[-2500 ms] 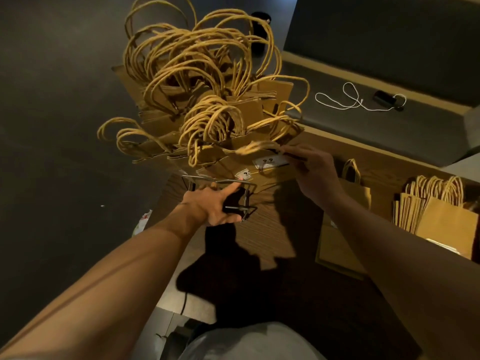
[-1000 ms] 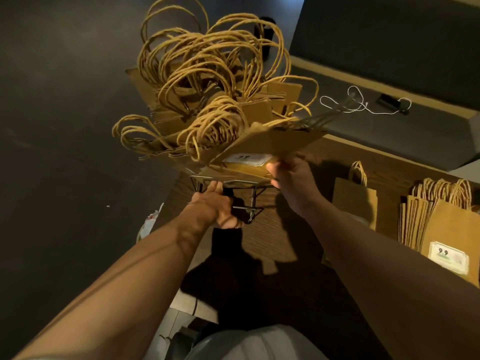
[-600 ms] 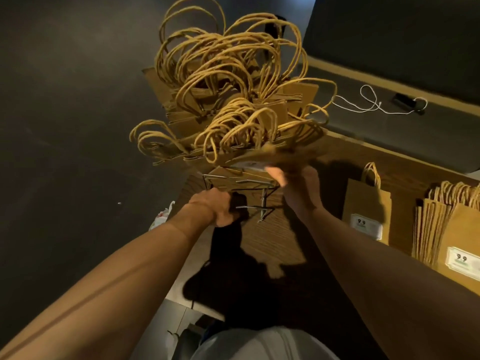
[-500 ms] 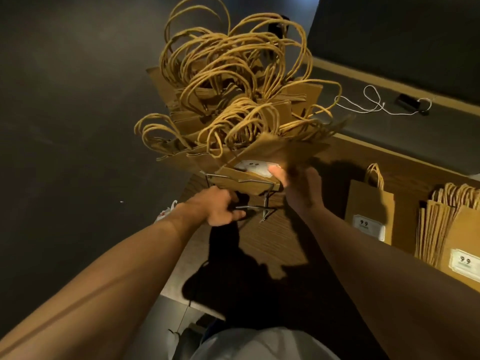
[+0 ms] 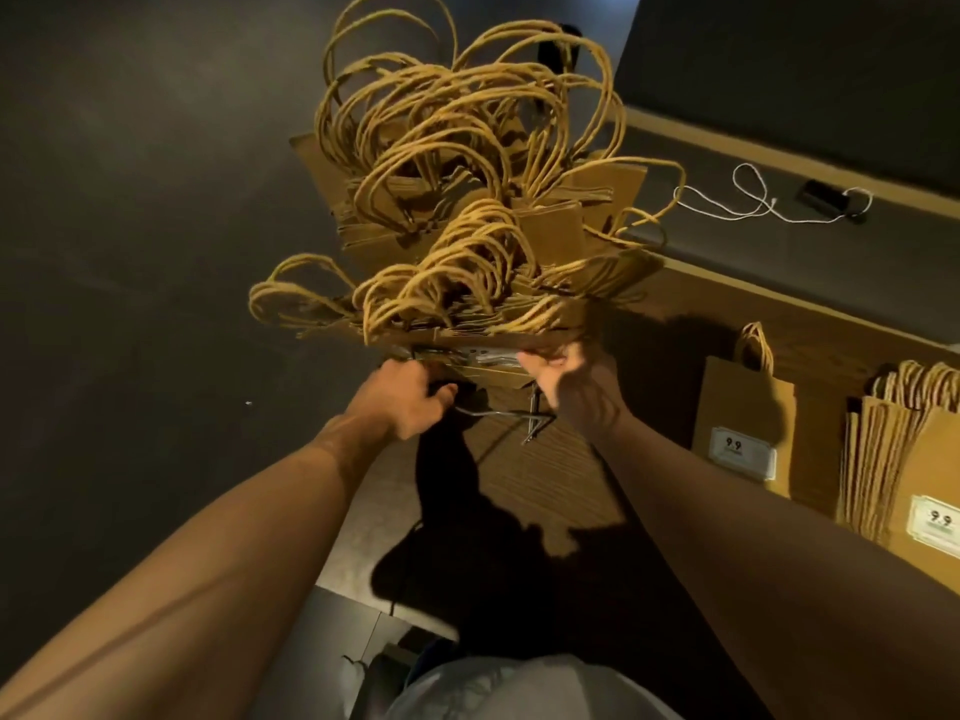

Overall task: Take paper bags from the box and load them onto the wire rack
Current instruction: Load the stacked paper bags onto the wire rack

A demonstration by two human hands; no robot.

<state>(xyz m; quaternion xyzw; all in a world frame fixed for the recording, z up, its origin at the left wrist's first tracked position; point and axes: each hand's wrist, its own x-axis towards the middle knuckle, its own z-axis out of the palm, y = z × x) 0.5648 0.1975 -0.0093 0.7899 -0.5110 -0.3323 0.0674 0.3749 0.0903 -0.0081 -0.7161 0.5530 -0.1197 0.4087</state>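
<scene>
Left hand (image 5: 410,402) curled round the near-left corner of the wire rack (image 5: 511,415), gripping the frame. Right hand (image 5: 576,387) pinches the near edge of a kraft paper bag (image 5: 498,350), fingers curled at its lower lip; the bag lies at the front of the rack, white label partly visible. Rack sits on a wood-grain table (image 5: 545,475) near its left edge, at 12 o'clock from the person. It's packed with kraft bags (image 5: 550,231), their twisted paper handles (image 5: 441,122) sticking up in a tangle. At 3 o'clock: a single bag (image 5: 743,423) with a "9.9" label, and further right a stack of bags (image 5: 893,475) at the frame edge. At 1–2 o'clock a white cord (image 5: 748,194) and a small dark device (image 5: 826,197) lie on the ledge behind the table. Can't tell where the box is.
</scene>
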